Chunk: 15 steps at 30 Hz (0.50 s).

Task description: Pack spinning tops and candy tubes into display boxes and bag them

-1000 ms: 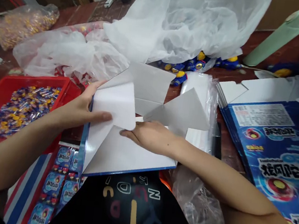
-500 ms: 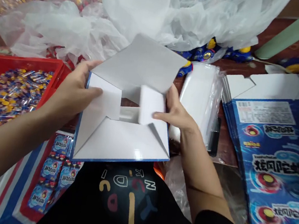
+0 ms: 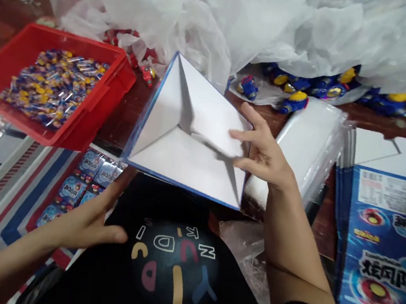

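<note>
Against our chest we prop the folded box (image 3: 189, 140) with our right hand (image 3: 262, 154), fingers spread on its flaps to pin them, while our left hand (image 3: 87, 221) hangs open and empty.

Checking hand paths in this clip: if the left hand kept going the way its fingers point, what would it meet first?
Probably the near lower corner of the white folded box. The left hand points up and right toward it, though depth is unclear.

A toy and candy packing workshop.
A red bin (image 3: 94, 104) of wrapped sweets, stacked flat blue printed cartons (image 3: 384, 243), small blue-and-yellow toys (image 3: 298, 97) and bulk plastic bags (image 3: 314, 32) crowd a worktable (image 3: 125, 118).
</note>
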Each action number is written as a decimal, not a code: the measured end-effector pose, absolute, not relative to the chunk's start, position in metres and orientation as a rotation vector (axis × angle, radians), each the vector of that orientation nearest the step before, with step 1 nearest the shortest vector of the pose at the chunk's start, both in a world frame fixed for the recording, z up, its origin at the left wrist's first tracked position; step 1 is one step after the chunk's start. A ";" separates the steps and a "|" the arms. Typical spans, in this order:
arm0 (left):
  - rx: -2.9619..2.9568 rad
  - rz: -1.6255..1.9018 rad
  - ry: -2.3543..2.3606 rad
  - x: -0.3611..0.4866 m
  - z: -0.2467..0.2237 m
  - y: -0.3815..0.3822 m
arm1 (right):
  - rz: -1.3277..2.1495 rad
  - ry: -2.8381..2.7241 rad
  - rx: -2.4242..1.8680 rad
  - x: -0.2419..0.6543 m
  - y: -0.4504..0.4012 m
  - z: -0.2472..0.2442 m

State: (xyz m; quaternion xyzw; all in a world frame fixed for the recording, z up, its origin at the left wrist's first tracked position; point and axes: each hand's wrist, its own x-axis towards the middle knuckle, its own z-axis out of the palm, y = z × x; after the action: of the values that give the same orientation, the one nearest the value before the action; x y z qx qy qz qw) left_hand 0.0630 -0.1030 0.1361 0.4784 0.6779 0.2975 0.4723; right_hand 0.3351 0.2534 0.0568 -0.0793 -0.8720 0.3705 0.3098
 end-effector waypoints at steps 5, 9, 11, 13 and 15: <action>0.647 1.669 1.440 0.102 0.094 -0.040 | 0.922 -2.444 -0.467 0.287 0.237 0.088; 0.469 1.930 1.350 0.113 0.093 -0.016 | 0.672 -2.327 -0.944 0.254 0.220 0.082; 0.529 1.938 1.334 0.113 0.101 -0.013 | 0.659 -2.268 -0.966 0.252 0.215 0.078; 0.632 1.987 1.330 0.114 0.112 -0.011 | 0.790 -2.226 -0.875 0.259 0.212 0.079; 0.726 2.037 1.319 0.116 0.124 -0.011 | 0.971 -2.139 -0.739 0.273 0.209 0.087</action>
State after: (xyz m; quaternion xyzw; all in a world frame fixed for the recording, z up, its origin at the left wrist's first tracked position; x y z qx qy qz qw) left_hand 0.1159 -0.0114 0.1244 0.2736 0.4968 0.7671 0.2996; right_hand 0.2731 0.2094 0.0872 -0.2832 -0.8189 0.3717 0.3332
